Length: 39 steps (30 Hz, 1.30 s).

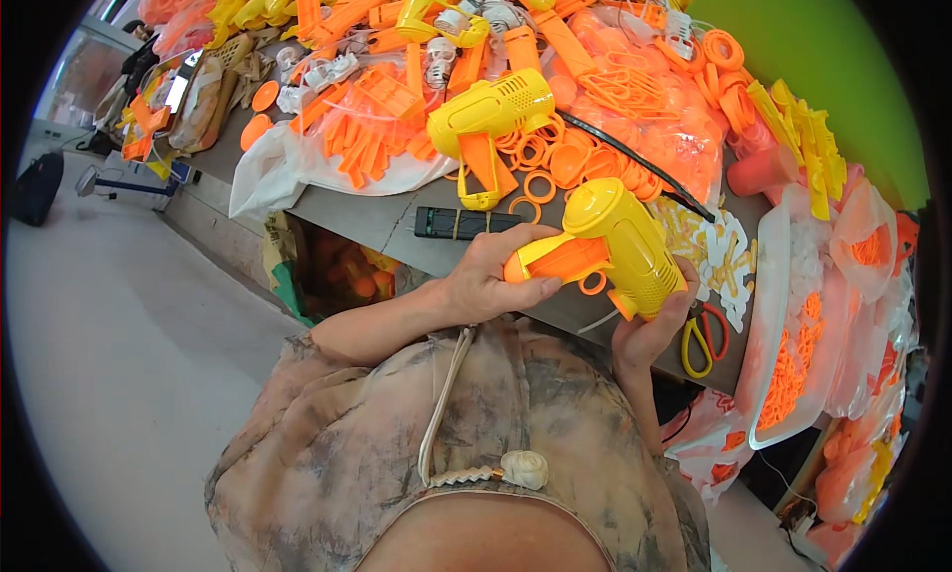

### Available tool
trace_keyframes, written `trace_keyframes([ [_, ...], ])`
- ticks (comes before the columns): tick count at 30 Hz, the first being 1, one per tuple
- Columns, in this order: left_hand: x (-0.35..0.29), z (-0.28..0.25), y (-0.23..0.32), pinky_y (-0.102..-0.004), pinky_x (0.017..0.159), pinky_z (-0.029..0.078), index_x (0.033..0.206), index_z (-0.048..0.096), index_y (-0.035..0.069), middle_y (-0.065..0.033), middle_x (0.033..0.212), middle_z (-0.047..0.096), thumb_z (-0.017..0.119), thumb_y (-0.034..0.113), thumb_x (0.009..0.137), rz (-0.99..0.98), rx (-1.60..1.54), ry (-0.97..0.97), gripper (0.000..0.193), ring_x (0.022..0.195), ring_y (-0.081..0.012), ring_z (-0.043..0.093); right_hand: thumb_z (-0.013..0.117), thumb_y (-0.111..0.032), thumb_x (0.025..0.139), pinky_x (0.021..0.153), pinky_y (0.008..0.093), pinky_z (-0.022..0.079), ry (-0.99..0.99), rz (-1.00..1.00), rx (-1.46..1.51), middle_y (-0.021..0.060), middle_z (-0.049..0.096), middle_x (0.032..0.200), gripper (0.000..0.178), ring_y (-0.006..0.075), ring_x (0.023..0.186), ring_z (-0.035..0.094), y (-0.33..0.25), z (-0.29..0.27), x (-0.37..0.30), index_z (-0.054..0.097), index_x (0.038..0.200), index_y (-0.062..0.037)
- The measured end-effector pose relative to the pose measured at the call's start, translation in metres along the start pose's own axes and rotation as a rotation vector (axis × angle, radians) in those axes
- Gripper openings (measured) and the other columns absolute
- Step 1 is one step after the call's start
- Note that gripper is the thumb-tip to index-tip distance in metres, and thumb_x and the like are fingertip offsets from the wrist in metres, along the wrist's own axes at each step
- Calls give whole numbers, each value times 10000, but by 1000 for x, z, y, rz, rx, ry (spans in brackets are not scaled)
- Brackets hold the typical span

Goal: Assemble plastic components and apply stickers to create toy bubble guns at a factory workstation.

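Both my hands hold a yellow plastic housing shaped like a hair dryer (635, 250), with a vented barrel and an orange part in its handle. My left hand (491, 275) pinches the handle end between thumb and fingers. The barrel's lower right end rests in my right hand (656, 324), whose fingers curl round it, partly hidden behind it. A second yellow housing (491, 111) of the same kind lies on the table just beyond. Between them is a black oblong tool or box (461, 223). Scissors (716, 334) with red and yellow handles lie beside my right hand.
Orange rings (538, 186), clear bags of orange parts (650, 106) and yellow shells crowd the grey table. A white bag with orange strips (362, 146) lies left. White cut-out pieces (729, 265) are right, near a translucent tub (769, 413). An open drawer-like space (347, 265) sits below.
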State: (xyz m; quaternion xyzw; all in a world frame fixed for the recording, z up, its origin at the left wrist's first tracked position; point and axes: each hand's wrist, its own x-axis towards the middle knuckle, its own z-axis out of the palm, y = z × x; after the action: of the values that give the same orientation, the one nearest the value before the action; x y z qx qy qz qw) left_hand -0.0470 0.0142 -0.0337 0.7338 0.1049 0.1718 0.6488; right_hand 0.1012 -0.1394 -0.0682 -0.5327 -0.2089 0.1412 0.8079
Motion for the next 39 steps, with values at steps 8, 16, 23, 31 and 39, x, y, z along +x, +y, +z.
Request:
trace_keyframes([
  [8,-8,-39,13,-239,666,472,1209,528,12,-59,808,629,717,172,766,-107,136,-58,507,728,-102,598,330,-350,970,875,341,449,23,93,-57,136,545,1066,398,227,989,564,0,-8,11,444,1146,-11],
  [16,-48,-310,9,-298,779,477,1037,656,15,-138,1012,661,679,351,784,-307,1236,1093,420,906,-203,628,325,-336,963,840,319,460,-81,89,-115,135,559,1034,400,209,963,578,8,-23,14,458,1109,10],
  [23,-54,-339,-15,-367,919,444,1169,601,49,-164,1142,612,687,524,676,-916,1247,675,690,1060,-277,589,326,-344,965,821,304,467,-85,74,-131,132,569,1015,409,196,934,589,8,-21,15,456,1113,14],
  [31,-51,-347,-25,-367,904,451,1161,590,20,-201,1119,610,715,470,665,-819,1327,644,682,1046,-296,591,341,-342,967,784,287,478,-112,114,-130,128,566,991,408,186,904,595,4,-19,14,459,1106,22],
  [39,-57,-353,-19,-331,863,463,1227,536,31,-148,1083,623,757,351,692,-763,1194,717,661,1006,-236,592,341,-334,967,796,294,475,-113,108,-113,136,564,1007,405,192,918,593,3,-17,14,459,1115,25],
])
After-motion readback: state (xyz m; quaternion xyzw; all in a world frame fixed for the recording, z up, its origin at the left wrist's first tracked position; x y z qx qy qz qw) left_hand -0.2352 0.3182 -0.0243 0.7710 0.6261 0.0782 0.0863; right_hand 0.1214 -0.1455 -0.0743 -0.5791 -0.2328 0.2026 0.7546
